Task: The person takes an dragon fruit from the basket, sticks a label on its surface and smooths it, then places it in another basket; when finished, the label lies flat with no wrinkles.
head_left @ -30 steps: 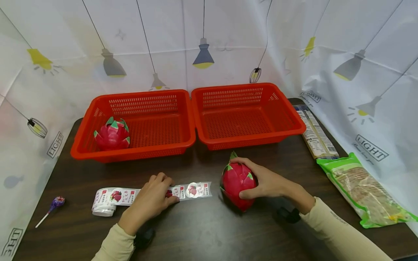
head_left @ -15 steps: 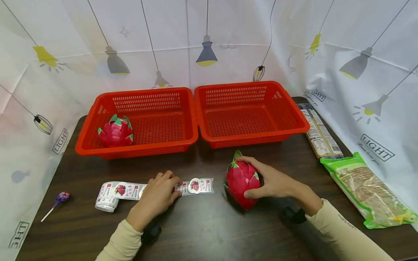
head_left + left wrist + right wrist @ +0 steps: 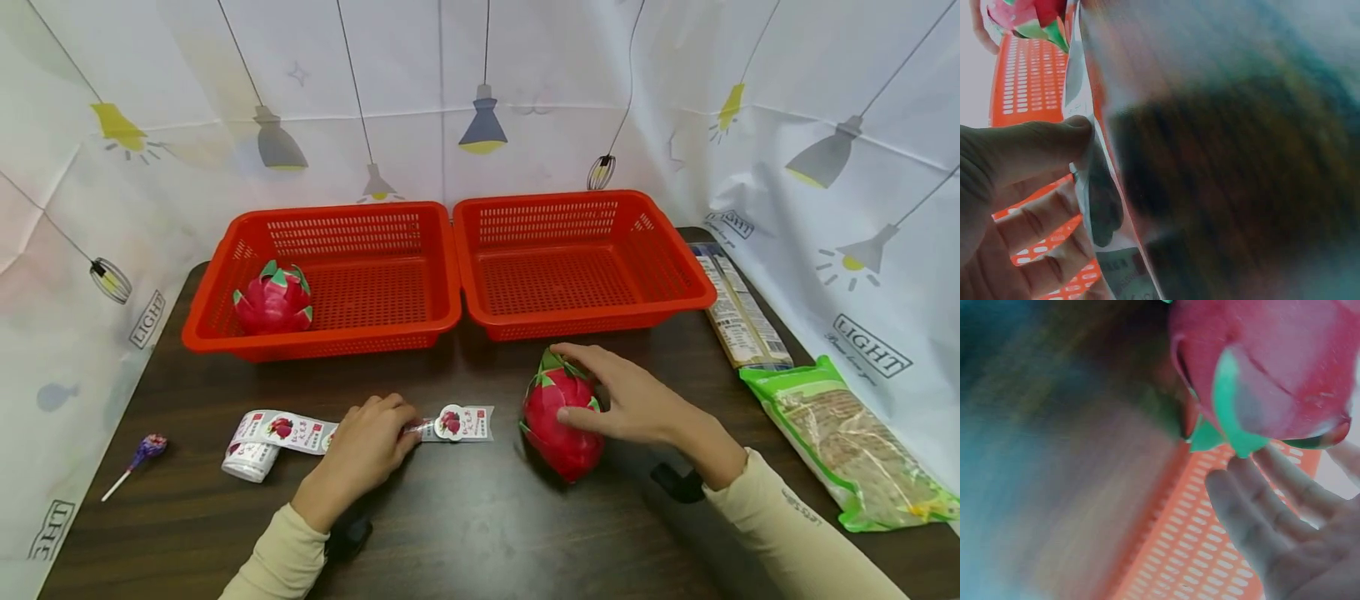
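Note:
On the dark table, a red dragon fruit (image 3: 561, 450) with green-tipped scales lies beside my right hand (image 3: 637, 404). That hand arches over its right side; in the right wrist view, the fingers (image 3: 1260, 506) are extended and loose near its green leaf tips. My left hand (image 3: 363, 450) pinches a clear-backed strip of stickers (image 3: 474, 423) printed with dragon fruit. The left wrist view has the thumb (image 3: 1041, 147) at the strip's edge, with a finger behind the clear film. At the strip's left end stands its roll (image 3: 251, 460).
Two red plastic baskets stand side by side at the back; the left basket (image 3: 360, 343) holds another dragon fruit (image 3: 272, 307), and the right basket (image 3: 585, 320) is bare inside. A lollipop (image 3: 142, 458) lies far left. A printed packet (image 3: 742, 312) and a green-edged food bag (image 3: 847, 442) lie right.
My right hand has loosened around the dragon fruit, its thumb and fingers lifting and spreading. The left hand stays on the sticker strip. The whole head view has shifted slightly.

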The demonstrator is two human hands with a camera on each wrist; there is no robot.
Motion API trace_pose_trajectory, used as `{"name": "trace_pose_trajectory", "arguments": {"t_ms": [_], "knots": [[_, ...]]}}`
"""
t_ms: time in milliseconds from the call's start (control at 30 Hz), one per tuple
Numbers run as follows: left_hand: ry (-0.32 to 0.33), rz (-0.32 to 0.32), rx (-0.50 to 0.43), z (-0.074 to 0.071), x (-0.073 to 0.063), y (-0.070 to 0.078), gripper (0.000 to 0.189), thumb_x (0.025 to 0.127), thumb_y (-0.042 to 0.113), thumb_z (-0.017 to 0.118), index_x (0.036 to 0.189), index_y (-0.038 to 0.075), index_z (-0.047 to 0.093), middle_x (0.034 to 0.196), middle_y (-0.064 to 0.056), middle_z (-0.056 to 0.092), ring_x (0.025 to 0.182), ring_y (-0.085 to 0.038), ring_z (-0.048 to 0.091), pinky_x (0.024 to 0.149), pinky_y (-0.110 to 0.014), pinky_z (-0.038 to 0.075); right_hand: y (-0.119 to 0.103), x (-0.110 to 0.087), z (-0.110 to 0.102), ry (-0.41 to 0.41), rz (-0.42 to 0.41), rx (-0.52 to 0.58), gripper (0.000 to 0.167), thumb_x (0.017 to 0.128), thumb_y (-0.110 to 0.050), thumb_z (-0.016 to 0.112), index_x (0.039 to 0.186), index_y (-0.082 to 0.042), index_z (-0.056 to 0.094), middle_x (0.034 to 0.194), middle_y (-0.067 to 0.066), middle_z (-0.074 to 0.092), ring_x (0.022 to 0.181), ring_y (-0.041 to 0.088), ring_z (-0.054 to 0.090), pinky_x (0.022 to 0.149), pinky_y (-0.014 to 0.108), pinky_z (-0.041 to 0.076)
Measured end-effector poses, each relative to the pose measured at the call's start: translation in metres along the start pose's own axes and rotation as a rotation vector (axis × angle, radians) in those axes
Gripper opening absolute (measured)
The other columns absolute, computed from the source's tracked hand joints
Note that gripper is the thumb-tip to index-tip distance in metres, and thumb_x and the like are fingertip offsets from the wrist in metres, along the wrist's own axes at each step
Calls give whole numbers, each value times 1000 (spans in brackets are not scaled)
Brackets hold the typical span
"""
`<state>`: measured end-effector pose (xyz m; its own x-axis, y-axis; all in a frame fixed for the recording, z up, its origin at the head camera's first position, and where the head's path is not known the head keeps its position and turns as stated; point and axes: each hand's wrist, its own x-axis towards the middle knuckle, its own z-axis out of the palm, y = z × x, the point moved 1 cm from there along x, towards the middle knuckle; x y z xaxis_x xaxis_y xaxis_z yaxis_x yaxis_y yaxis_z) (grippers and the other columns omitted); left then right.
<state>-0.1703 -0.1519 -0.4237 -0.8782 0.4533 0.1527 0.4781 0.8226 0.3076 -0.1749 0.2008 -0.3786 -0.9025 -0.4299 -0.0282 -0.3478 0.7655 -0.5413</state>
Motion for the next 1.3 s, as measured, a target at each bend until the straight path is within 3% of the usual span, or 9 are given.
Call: {"name": "trace_pose_trajectory", "arguments": {"t_ms": [233, 433, 500, 667, 800, 933, 1033, 1133, 1300], "knots": [[124, 61, -28, -9, -5, 3, 11, 86, 18, 82, 96, 15, 77, 92, 2, 71, 87, -25, 65, 74, -43, 52, -33, 15, -11, 110, -121, -102, 61, 90, -42, 74, 143, -21, 55, 138, 1, 62, 123, 24, 59, 98, 49, 56], [252, 158, -62, -23, -8, 15, 13, 86, 17, 81, 99, 17, 77, 94, 6, 72, 87, -19, 64, 76, -38, 53, -83, 27, -5, -18, -219, -118, 47, 96, -36, 70, 139, -20, 60, 136, -4, 66, 121, 17, 59, 101, 41, 54], [282, 189, -79, -28, -9, 18, 14, 87, 18, 81, 100, 17, 77, 94, 8, 72, 86, -16, 63, 76, -36, 53, -94, 30, 1, -75, -249, -134, 45, 98, -37, 67, 140, -20, 60, 130, -6, 68, 115, 15, 58, 96, 36, 53], [320, 230, -117, -33, -11, 23, 14, 87, 18, 81, 100, 17, 77, 94, 7, 72, 83, -14, 62, 73, -33, 52, -102, 36, 10, -127, -287, -97, 39, 101, -32, 63, 138, -19, 61, 102, -10, 70, 86, 11, 58, 73, 24, 50], [314, 220, -127, -34, -14, 23, 14, 87, 19, 81, 100, 18, 77, 95, 8, 72, 82, -12, 62, 72, -32, 52, -103, 38, 15, -115, -292, 5, 32, 103, -25, 61, 134, -17, 62, 103, -10, 71, 81, 2, 61, 75, 22, 54], [288, 190, -131, -35, -20, 20, 15, 88, 18, 81, 102, 17, 76, 96, 7, 72, 82, -12, 60, 72, -30, 50, -107, 42, 22, -120, -292, 86, 25, 103, -21, 61, 127, -17, 64, 108, -8, 73, 91, 2, 67, 84, 26, 57], [223, 153, -173, -39, -23, 18, 21, 87, 18, 81, 107, 14, 75, 102, 3, 70, 88, -15, 58, 75, -31, 49, -110, 44, 25, -136, -292, 97, 21, 102, -21, 62, 123, -17, 65, 110, -6, 74, 98, 6, 70, 88, 30, 58], [112, 119, -305, -48, -19, 14, 28, 89, 17, 77, 116, 11, 73, 113, -3, 68, 100, -20, 57, 84, -36, 51, -111, 44, 26, -145, -297, 89, 22, 102, -22, 63, 123, -18, 65, 116, -6, 73, 107, 9, 70, 94, 35, 58], [-123, 117, -560, -64, 7, -3, 29, 99, 16, 64, 126, 8, 69, 124, -11, 70, 102, -22, 61, 90, -38, 55, -111, 38, 24, -141, -299, 99, 19, 101, -20, 64, 120, -19, 65, 112, -7, 73, 105, 10, 71, 93, 36, 59]]}}
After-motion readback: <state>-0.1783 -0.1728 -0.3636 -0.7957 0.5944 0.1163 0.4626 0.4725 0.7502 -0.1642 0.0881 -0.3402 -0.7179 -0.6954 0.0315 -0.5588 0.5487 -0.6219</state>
